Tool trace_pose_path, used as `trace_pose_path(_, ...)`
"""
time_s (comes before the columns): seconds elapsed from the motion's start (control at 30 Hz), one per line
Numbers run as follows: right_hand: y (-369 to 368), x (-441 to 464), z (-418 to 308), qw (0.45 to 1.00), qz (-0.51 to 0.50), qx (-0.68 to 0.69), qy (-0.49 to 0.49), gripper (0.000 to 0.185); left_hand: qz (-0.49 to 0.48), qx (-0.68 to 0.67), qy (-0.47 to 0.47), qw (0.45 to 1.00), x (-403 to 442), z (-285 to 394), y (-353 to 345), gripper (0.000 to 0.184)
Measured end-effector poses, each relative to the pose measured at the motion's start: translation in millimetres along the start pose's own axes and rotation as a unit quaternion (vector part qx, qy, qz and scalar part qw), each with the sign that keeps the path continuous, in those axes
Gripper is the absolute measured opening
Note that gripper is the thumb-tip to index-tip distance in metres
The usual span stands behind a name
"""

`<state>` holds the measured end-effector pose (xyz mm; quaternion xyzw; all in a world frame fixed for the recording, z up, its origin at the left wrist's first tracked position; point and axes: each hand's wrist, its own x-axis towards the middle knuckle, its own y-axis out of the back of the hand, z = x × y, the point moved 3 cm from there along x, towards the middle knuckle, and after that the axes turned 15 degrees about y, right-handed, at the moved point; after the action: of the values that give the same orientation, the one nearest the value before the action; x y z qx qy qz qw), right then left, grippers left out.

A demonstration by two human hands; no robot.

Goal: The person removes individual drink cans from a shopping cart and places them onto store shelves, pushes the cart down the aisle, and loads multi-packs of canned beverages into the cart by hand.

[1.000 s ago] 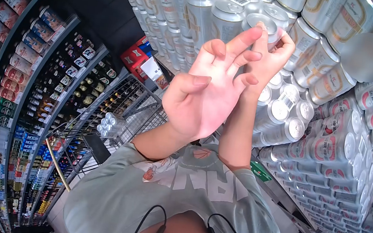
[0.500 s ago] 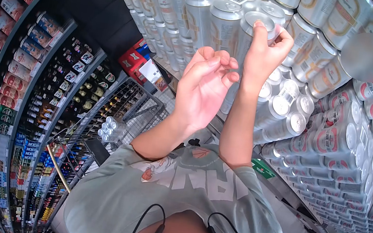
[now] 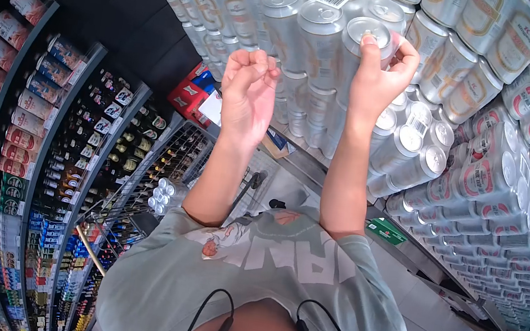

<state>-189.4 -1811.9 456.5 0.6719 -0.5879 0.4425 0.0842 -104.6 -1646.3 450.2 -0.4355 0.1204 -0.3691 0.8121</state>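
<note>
Right hand [image 3: 384, 70] pinches a can [image 3: 353, 54] by its top edge; left hand [image 3: 248, 95] is loosely fisted. Can's probably heavyish, slick, dentable; I'd grab the sides.

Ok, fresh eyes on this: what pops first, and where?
First, the wall of silver cans across the top middle, with the right hand gripping one can near its top, thumb on the lid. Next, the left hand, fingers curled, to the left of the right one. Then the bright red box against the dark background, left of the left hand.
</note>
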Motion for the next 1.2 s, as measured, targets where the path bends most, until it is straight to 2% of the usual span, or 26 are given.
trace_pose_path(0.03, 0, -2, -4, 1.0, -0.004, -0.003, 0.007, 0.048, 0.028, 0.009, -0.019, 0.999, 4, 7, 5, 0.025)
trace_pose_path(0.17, 1, -13, -14, 0.998, -0.015, 0.011, 0.059, 0.05, 0.016, 0.074, -0.05, 0.996, 34, 29, 44, 0.026)
trace_pose_path(0.27, 5, -22, -21, 0.994, -0.028, 0.004, 0.107, 0.052, 0.083, 0.082, 0.006, 0.993, 50, 42, 42, 0.018)
trace_pose_path(0.3, 7, -25, -21, 0.992, -0.037, 0.005, 0.118, 0.055, 0.055, 0.118, 0.019, 0.991, 58, 43, 43, 0.016)
trace_pose_path(0.4, 7, -38, -34, 0.985, -0.05, 0.026, 0.165, 0.056, 0.038, 0.197, 0.064, 0.978, 70, 40, 39, 0.024)
trace_pose_path(0.43, 9, -44, -39, 0.983, -0.066, 0.018, 0.171, 0.057, 0.035, 0.22, 0.08, 0.972, 68, 40, 36, 0.04)
trace_pose_path(0.47, 11, -50, -47, 0.979, -0.088, 0.001, 0.184, 0.053, 0.033, 0.23, 0.091, 0.968, 66, 43, 35, 0.038)
trace_pose_path(0.53, 12, -70, -67, 0.99, -0.076, 0.027, 0.114, 0.048, 0.032, 0.251, 0.115, 0.961, 57, 48, 35, 0.034)
trace_pose_path(0.67, 30, -105, -93, 0.991, -0.117, 0.06, 0.036, 0.039, -0.019, 0.141, 0.086, 0.986, 15, 49, 51, 0.013)
trace_pose_path(0.73, 32, -122, -104, 0.993, -0.1, 0.055, 0.023, 0.038, -0.003, 0.103, 0.067, 0.992, -19, 52, 51, 0.016)
trace_pose_path(0.8, 31, -133, -113, 0.989, -0.078, 0.105, -0.068, 0.041, 0.015, 0.129, 0.045, 0.99, -45, 54, 75, 0.018)
trace_pose_path(0.83, 33, -138, -111, 0.983, -0.109, 0.087, -0.116, 0.042, 0.039, 0.141, 0.054, 0.988, -59, 59, 86, 0.02)
trace_pose_path(0.93, 22, -170, -101, 0.939, -0.165, 0.108, -0.282, 0.04, 0.133, 0.155, 0.073, 0.976, -106, 74, 118, 0.019)
trace_pose_path(1.03, -5, -214, -81, 0.891, -0.239, 0.121, -0.367, 0.036, 0.257, 0.142, 0.056, 0.954, -149, 78, 184, 0.018)
trace_pose_path(1.2, -40, -313, -36, 0.763, -0.344, 0.099, -0.538, 0.031, 0.42, 0.119, -0.006, 0.9, -240, 79, 278, 0.017)
